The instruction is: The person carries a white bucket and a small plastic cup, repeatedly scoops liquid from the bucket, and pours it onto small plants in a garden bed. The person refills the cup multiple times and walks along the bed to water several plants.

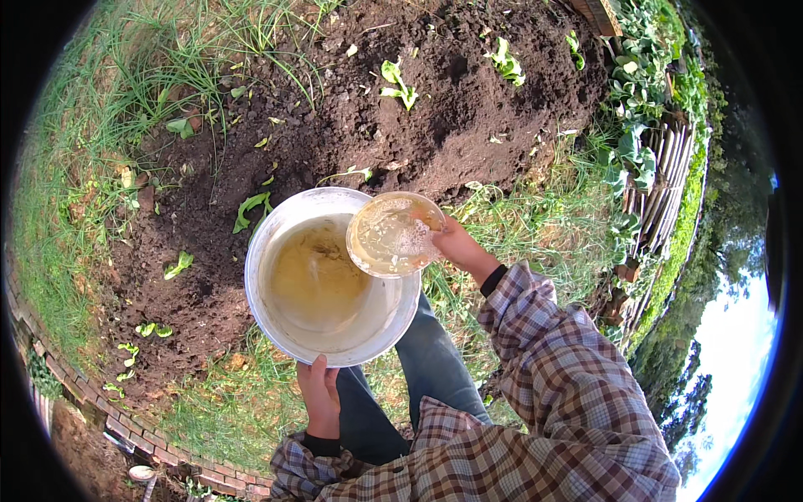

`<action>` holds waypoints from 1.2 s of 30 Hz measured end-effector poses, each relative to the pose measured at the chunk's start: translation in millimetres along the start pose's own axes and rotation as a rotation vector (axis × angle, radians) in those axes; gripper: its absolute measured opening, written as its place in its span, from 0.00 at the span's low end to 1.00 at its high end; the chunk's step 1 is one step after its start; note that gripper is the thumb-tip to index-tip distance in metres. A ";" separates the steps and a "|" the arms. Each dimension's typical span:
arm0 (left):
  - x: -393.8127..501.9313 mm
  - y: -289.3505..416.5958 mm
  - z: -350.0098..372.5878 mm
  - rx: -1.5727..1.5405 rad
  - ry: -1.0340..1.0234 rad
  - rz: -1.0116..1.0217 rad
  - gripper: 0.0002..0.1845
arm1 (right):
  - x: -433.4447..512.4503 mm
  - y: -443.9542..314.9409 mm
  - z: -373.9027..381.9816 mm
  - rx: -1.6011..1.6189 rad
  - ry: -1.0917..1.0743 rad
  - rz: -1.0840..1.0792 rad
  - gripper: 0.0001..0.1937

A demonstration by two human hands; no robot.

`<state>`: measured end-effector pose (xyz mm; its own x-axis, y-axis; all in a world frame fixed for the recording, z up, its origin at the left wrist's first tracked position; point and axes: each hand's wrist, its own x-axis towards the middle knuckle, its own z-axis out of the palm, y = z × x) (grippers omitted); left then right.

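My left hand (320,392) grips the near rim of a white bucket (388,326), thumb on the rim. Cloudy yellowish water (317,276) with dark bits covers the bucket's bottom. At the right, my right hand (461,246) holds a round, see-through bowl (392,235) by its edge, over the bucket's far right rim. Bubbly liquid with small floating bits is in the bowl. Beyond the bucket, small leafy seedlings (399,86) stand or droop in dark, loose soil (351,135). The bowl hides part of the bucket's rim.
Long grassy leaves (125,94) grow at the left and top left. A brick edging (138,439) curves along the lower left. A fence of thin sticks (665,182) and broad-leaved plants stand at the right. My legs (433,364) are below the bucket, over short grass.
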<state>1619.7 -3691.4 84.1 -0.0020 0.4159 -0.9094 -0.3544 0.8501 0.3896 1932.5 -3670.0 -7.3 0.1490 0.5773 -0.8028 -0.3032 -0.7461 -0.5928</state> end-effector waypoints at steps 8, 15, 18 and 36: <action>-1.3 -5.4 4.5 0.038 0.037 -0.016 0.26 | 74.8 16.8 -98.8 0.396 0.311 0.129 0.22; -11.9 -4.7 8.4 0.091 0.055 -0.016 0.31 | 167.2 75.3 -139.5 0.584 0.444 0.099 0.19; -15.4 -4.6 13.9 0.102 0.093 -0.022 0.32 | 173.1 86.6 -146.7 0.637 0.487 0.113 0.18; -29.6 7.2 42.4 0.459 0.014 0.036 0.21 | 115.2 -40.5 -277.0 0.807 0.635 -0.171 0.18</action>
<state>1656.9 -3683.9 120.0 -0.0206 0.4463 -0.8946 0.0974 0.8915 0.4425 2222.6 -3665.1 -93.4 0.6460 0.1992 -0.7369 -0.7364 -0.0918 -0.6703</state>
